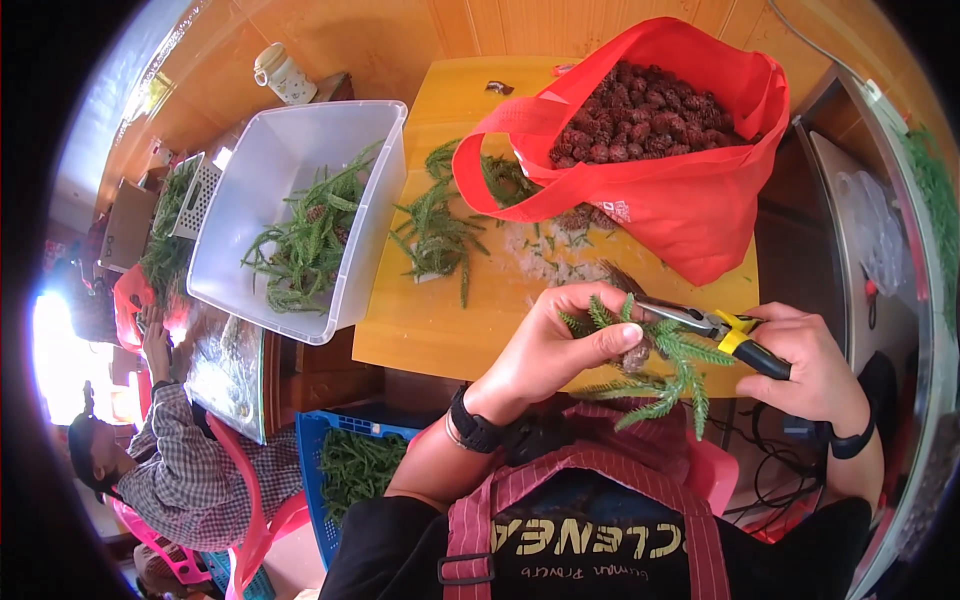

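My left hand pinches a green artificial pine sprig between thumb and fingers, above the front edge of the yellow table. A brownish piece shows beside the thumb, too covered to name. My right hand is closed around the black and yellow handles of a pair of pliers. The metal jaws of the pliers reach left to the top of the sprig, close to my left fingers. Whether the jaws grip anything there is hard to make out.
A red bag full of pine cones stands at the table's back right. Loose sprigs lie left of it. A clear plastic bin holds more sprigs, as does a blue crate. A co-worker sits at far left.
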`<action>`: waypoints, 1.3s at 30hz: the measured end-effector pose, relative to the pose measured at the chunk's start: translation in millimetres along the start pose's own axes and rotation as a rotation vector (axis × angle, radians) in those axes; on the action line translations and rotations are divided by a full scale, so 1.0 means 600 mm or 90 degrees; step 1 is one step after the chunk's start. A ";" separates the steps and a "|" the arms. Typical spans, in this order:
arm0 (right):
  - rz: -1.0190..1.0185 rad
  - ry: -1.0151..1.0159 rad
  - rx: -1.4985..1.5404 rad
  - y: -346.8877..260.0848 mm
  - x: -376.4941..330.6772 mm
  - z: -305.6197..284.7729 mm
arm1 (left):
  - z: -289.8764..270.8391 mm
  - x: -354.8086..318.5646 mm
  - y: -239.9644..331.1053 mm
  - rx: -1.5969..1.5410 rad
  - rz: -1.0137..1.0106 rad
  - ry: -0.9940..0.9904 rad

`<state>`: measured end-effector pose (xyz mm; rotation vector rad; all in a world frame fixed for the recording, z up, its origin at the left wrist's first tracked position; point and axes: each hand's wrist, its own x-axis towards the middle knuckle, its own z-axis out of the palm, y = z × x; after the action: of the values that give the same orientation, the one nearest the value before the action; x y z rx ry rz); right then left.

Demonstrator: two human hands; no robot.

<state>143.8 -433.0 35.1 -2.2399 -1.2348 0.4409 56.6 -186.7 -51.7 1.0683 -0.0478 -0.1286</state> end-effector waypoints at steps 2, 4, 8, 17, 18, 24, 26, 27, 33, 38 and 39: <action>-0.001 -0.012 0.049 0.009 0.002 0.009 | -0.004 0.004 -0.005 -0.109 -0.070 -0.004; 0.086 0.126 0.205 0.010 -0.003 0.029 | -0.002 0.005 0.003 -0.110 -0.061 -0.012; 0.011 0.189 0.194 0.026 0.006 0.057 | -0.004 0.005 0.001 -0.115 -0.050 -0.033; 0.045 0.349 0.367 0.004 0.075 0.138 | 0.002 0.006 0.002 -0.092 -0.046 0.047; 0.064 0.348 0.392 0.003 0.076 0.143 | 0.001 0.006 0.000 -0.081 -0.036 0.058; 0.087 0.399 0.450 -0.002 0.080 0.162 | 0.000 0.006 -0.002 -0.009 -0.003 0.073; 0.101 0.401 0.445 0.001 0.075 0.162 | 0.002 0.005 0.003 -0.004 -0.013 0.067; 0.113 0.402 0.439 0.002 0.073 0.162 | 0.003 0.004 0.005 0.001 -0.022 0.060; 0.079 0.397 0.452 -0.011 0.070 0.161 | -0.005 -0.007 -0.021 -0.094 0.064 0.058; 0.103 0.385 0.530 -0.018 0.063 0.158 | 0.000 -0.009 -0.018 -0.042 0.090 0.072; 0.121 0.375 0.527 -0.019 0.062 0.156 | 0.000 -0.010 -0.018 -0.013 0.103 0.072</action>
<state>106.8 -368.6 -34.0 -1.5810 -0.4099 0.2560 49.9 -191.1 -61.1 1.0453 -0.0302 0.0778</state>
